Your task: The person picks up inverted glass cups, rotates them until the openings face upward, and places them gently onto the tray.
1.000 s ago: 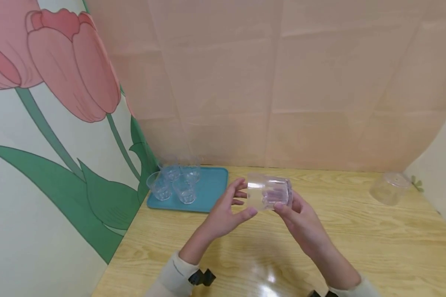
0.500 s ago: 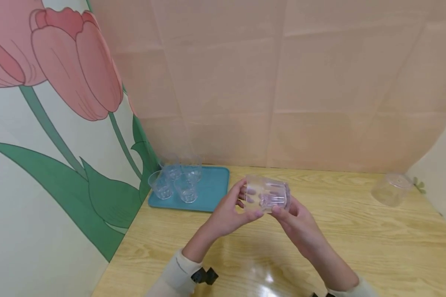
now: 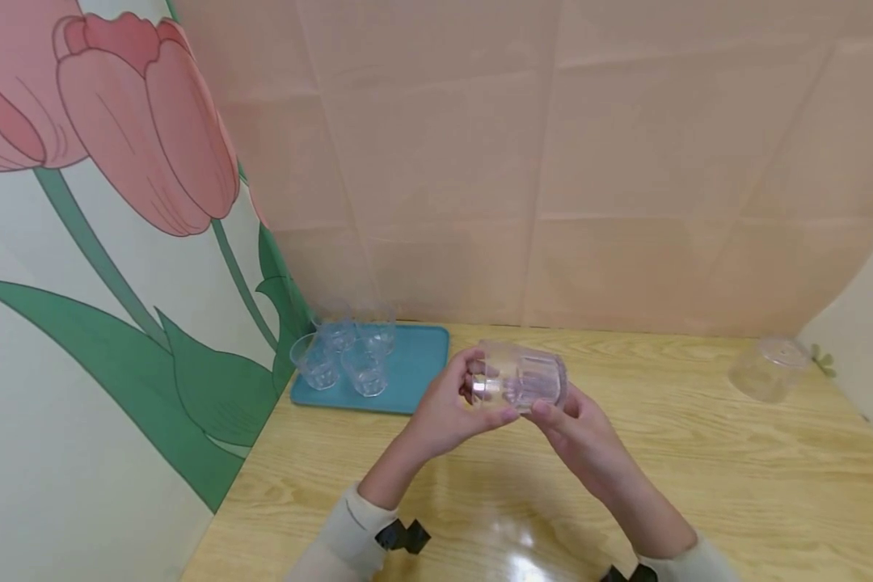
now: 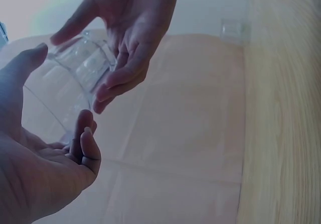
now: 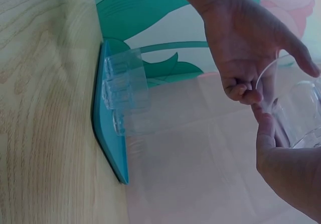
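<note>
A clear plastic cup (image 3: 520,376) lies on its side in the air between both hands, its mouth toward the left. My left hand (image 3: 444,408) holds it near the rim, thumb on the near side and fingers curled behind. At the base end my right hand (image 3: 582,436) grips the cup, with the thumb in front. In the left wrist view the cup (image 4: 75,73) spans both hands. The right wrist view shows its rim by the left hand (image 5: 251,48).
A blue tray (image 3: 418,368) at the back left bears several upright clear cups (image 3: 367,368). Another clear cup (image 3: 769,369) stands upside down at the far right of the wooden table (image 3: 662,412). A tulip-painted wall (image 3: 116,323) borders the left side.
My left hand has moved right and closed round the cup's rim end, where it was apart a second ago. The right hand keeps its hold on the base end.
</note>
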The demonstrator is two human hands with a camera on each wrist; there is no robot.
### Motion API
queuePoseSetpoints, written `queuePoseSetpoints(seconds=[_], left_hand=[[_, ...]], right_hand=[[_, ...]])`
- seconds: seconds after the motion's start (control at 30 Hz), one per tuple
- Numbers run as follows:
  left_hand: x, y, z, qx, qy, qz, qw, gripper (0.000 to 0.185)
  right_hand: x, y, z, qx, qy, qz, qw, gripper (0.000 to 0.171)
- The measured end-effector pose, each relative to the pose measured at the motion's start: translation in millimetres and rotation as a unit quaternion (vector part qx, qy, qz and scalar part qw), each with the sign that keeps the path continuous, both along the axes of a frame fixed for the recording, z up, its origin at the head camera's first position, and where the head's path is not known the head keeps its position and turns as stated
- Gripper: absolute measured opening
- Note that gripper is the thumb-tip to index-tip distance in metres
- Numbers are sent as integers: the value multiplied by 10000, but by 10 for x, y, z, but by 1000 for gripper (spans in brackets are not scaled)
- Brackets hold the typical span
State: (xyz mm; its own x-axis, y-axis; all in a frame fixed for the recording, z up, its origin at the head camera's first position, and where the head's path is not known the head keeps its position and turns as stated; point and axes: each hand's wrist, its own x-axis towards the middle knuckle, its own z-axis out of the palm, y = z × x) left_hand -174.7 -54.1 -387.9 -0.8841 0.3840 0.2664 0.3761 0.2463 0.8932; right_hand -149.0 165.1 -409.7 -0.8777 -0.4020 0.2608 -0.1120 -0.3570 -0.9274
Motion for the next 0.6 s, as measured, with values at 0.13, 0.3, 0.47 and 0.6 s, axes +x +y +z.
queuePoseSetpoints(seconds=[0.13,0.3,0.47,0.6], left_hand=[[5,9,16,90,-13,24,10000,84],[-14,18,8,214,114,34,9997,81],[-24,7,27,239,328,43,9992,81],[-25,-7,37,188,391,94,9990,85]], right_hand=[[-9,10,0,-30,19,-33,10000,56],[-12,12,25,-28,18,-148,9999,56],[-33,8,41,-36,5,-125,9999,57],[-63,17,46,50,-26,-54,10000,63]])
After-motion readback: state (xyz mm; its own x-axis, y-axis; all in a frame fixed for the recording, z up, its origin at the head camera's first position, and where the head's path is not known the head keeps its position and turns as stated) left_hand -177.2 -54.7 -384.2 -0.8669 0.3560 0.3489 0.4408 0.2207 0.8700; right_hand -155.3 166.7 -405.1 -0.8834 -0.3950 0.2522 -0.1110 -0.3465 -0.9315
